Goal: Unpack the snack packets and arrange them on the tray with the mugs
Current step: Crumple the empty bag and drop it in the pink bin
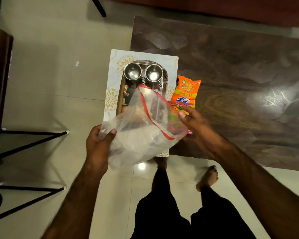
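Note:
A clear plastic bag (141, 135) with a red-edged mouth hangs over the near half of the tray (112, 87). My left hand (97, 145) grips the bag's bottom corner. My right hand (195, 125) holds the bag's mouth at the right, its thumb on a snack packet (175, 110) partly seen through the plastic. Two steel mugs (132, 71) (153, 72) stand side by side at the tray's far end. An orange snack packet (186, 90) lies on the table just right of the tray.
The tray overhangs the left edge of the dark wooden table (240, 94). Black metal furniture legs (29, 140) stand on the tiled floor at left. My bare feet (208, 176) are below the table's near edge.

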